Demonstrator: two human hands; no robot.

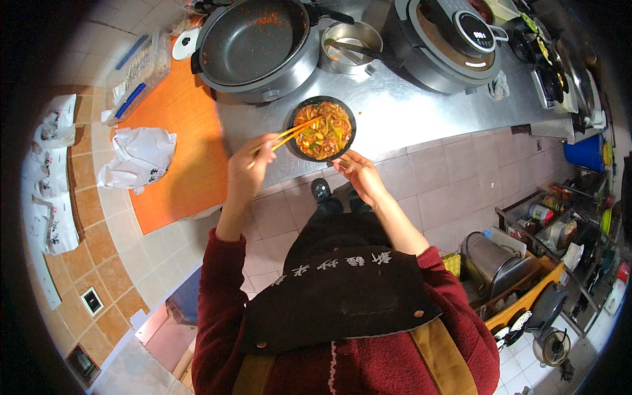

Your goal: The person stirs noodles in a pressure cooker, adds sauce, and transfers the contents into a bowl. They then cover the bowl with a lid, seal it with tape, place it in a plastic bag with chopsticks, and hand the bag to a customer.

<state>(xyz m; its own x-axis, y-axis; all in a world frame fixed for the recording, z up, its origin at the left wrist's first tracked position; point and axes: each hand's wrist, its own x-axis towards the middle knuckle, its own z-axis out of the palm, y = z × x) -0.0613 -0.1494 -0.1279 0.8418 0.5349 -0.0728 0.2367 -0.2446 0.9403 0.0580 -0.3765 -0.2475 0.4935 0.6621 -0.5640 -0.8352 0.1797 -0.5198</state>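
Note:
A black round bowl [352, 129] of reddish cooked food with green vegetable pieces [323, 133] is near the front edge of the steel counter [395, 113]. My left hand [254, 155] grips a pair of chopsticks [291, 134], whose tips reach into the food from the left. At the bowl's near side, the fingertips of my right hand [362, 175] hold its rim. Behind the bowl stands a large electric cooking pot [252, 54], uncovered, with red sauce smears inside. Beside it is a small metal pot [351, 37] with a dark-handled utensil across it.
An electric cooker [444, 47] with a lit display stands at the back right. On the left, an orange board [190, 158] bears a white plastic bag [140, 158] and a clear lidded container [133, 74]. A cluttered rack [548, 222] is at the right over the tiled floor [434, 173].

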